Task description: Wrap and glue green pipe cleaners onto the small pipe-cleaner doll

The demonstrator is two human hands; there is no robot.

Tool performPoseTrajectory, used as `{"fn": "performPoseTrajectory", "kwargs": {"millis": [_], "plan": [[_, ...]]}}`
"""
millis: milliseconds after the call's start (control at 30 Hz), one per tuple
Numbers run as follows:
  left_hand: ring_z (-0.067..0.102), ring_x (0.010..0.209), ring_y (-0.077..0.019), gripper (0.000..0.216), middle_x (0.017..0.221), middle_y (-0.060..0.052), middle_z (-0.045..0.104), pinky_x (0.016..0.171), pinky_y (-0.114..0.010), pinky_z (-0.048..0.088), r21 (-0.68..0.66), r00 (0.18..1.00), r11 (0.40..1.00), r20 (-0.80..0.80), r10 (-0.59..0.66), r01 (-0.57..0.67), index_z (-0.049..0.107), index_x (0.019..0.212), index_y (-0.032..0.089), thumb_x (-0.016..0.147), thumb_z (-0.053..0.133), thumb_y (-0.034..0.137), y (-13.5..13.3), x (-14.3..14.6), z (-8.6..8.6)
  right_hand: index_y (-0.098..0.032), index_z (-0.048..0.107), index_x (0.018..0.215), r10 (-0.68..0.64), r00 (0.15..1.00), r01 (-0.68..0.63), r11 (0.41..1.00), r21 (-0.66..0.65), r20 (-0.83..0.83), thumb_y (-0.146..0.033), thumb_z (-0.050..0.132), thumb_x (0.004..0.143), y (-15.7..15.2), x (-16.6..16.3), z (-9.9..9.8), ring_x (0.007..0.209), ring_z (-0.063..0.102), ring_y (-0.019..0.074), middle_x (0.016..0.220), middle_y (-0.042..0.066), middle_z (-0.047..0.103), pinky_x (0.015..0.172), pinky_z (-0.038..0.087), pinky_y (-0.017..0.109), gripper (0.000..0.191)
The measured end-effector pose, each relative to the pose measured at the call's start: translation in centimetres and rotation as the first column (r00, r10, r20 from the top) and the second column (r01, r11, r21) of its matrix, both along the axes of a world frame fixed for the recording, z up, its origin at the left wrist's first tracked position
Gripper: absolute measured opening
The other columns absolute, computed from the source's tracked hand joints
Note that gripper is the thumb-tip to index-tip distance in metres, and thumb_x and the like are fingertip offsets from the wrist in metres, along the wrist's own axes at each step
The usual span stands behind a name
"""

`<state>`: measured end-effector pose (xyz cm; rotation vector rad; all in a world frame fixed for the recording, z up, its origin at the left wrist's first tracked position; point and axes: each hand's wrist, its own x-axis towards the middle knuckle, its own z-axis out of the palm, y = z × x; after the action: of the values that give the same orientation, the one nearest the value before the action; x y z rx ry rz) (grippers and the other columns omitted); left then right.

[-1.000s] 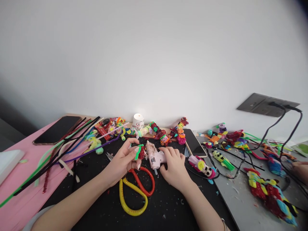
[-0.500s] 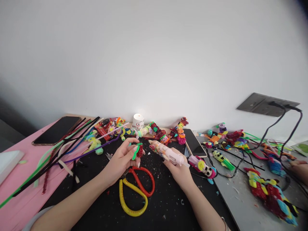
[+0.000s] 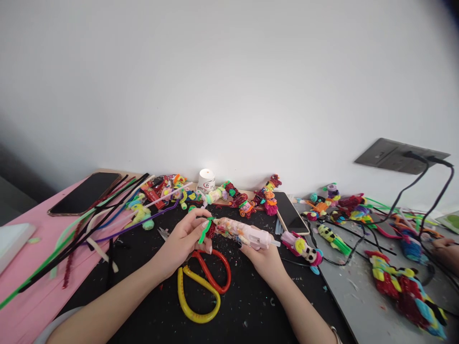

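Note:
Between the fingertips of my left hand [image 3: 189, 235] is a small red and green pipe-cleaner piece [image 3: 205, 230], its green end hanging down. My right hand [image 3: 263, 255] is wrapped round a pale pink hot glue gun [image 3: 256, 236], whose nozzle end is crusted with coloured bits. The gun's tip points left and meets the red part of the piece, or nearly so; whether they touch I cannot tell. Below my left hand lie scissors with one red and one yellow handle [image 3: 199, 317], blades partly hidden under the hand.
Loose pipe cleaners [image 3: 86, 227] and a phone [image 3: 86, 193] lie on the pink surface at left. A paper cup [image 3: 206, 179], finished pipe-cleaner figures [image 3: 267, 193] and a second phone [image 3: 290, 212] line the wall. More figures [image 3: 401, 286], cords [image 3: 398, 191] and another person's hand [image 3: 444, 251] are at right.
My right hand has brought the glue gun leftward, its tip now at the red part of the piece. My left hand has stayed nearly in place, still pinching it.

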<state>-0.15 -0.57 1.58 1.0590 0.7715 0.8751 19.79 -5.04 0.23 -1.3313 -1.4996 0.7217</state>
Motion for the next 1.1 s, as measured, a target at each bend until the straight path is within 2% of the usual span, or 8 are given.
{"fn": "performPoseTrajectory", "kwargs": {"millis": [333,500,700,1100], "plan": [[0.058,0.052,-0.0080,0.024,0.073,0.006,0.051,0.056,-0.025,0.050,-0.003,1.000,1.000,-0.014,0.012,-0.012,0.047,0.098,0.024,0.083,0.057,0.040,-0.06,0.04,0.15,-0.023,0.064,0.072,-0.009,0.999,0.008,1.000,0.019,0.041,-0.029,0.063,0.071,0.03,0.16,-0.28,0.056,0.061,0.0179,0.065,0.000,0.068,0.050,0.051,0.026,0.006],[0.058,0.052,-0.0079,0.025,0.072,0.007,0.050,0.056,-0.025,0.050,-0.001,1.000,1.000,-0.005,0.009,-0.009,0.047,0.098,0.024,0.083,0.057,0.040,-0.01,0.01,0.11,-0.022,0.066,0.072,-0.012,0.999,0.012,1.000,0.009,0.046,-0.028,0.062,0.072,0.06,0.10,-0.02,0.063,0.063,0.0195,0.068,0.001,0.069,0.051,0.051,0.026,0.007],[0.057,0.051,-0.0075,0.024,0.071,0.007,0.050,0.055,-0.023,0.050,-0.008,1.000,1.000,0.019,0.009,-0.008,0.046,0.099,0.025,0.083,0.058,0.039,0.10,-0.06,-0.03,-0.021,0.067,0.078,0.022,0.999,-0.021,0.999,-0.040,0.026,-0.023,0.059,0.073,-0.01,0.01,0.45,0.072,0.066,0.0213,0.076,0.003,0.071,0.055,0.052,0.027,0.011],[0.057,0.052,-0.0066,0.018,0.070,0.008,0.048,0.055,-0.022,0.050,-0.005,0.999,1.000,0.051,-0.012,0.012,0.045,0.098,0.025,0.086,0.056,0.032,0.12,-0.12,-0.11,-0.019,0.068,0.089,0.038,0.999,-0.038,0.999,-0.028,0.006,-0.020,0.059,0.073,0.07,0.11,0.58,0.077,0.068,0.0231,0.085,0.005,0.073,0.062,0.055,0.031,0.018]]}}
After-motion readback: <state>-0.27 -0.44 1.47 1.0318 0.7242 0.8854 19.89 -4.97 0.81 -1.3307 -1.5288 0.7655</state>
